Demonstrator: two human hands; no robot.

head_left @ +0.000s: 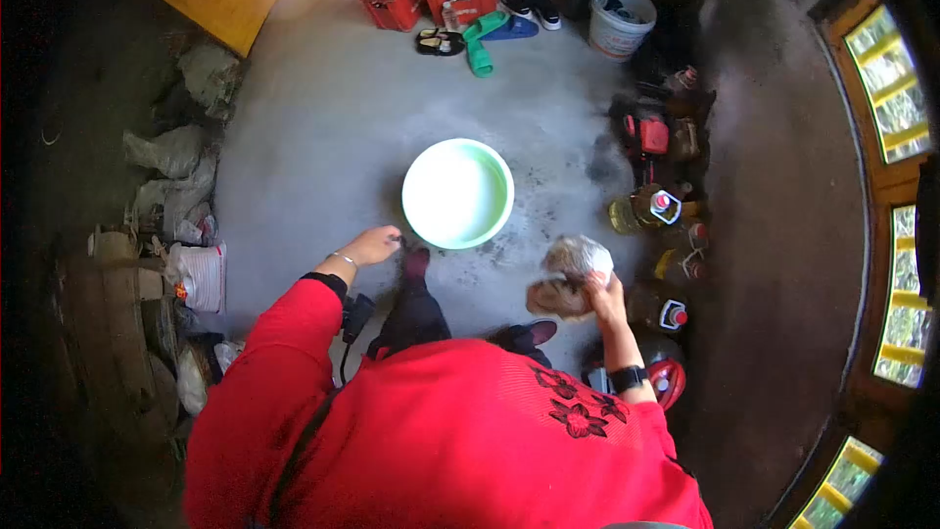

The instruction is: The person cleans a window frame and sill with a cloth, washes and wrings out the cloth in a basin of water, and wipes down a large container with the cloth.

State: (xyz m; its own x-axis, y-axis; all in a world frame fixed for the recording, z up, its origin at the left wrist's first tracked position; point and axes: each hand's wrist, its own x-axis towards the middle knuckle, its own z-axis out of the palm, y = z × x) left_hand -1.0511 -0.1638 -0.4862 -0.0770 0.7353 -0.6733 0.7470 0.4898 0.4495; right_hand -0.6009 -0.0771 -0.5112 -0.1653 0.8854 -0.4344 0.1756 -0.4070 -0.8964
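Observation:
My right hand point(605, 301) grips a crumpled clear plastic bag point(578, 257), held out to the right above the floor. A brown mass point(558, 300) hangs just below the bag; whether it is inside the bag is unclear. My left hand point(376, 245), with a bracelet at the wrist, reaches forward with its fingers closed. Something small and dark shows at its fingertips, too small to name. Between the hands and a little ahead, a pale green basin point(413, 194) stands on the floor, apart from both hands. Its inside looks bright white.
Plastic bottles of yellow liquid point(624, 216) line the right side, beside a red tool point(648, 134). Ahead are red crates point(460, 2), green slippers point(480, 57), dark shoes point(441, 42) and a white bucket point(621, 34). Plastic bags point(171, 152) and a white bundle point(198, 277) lie left.

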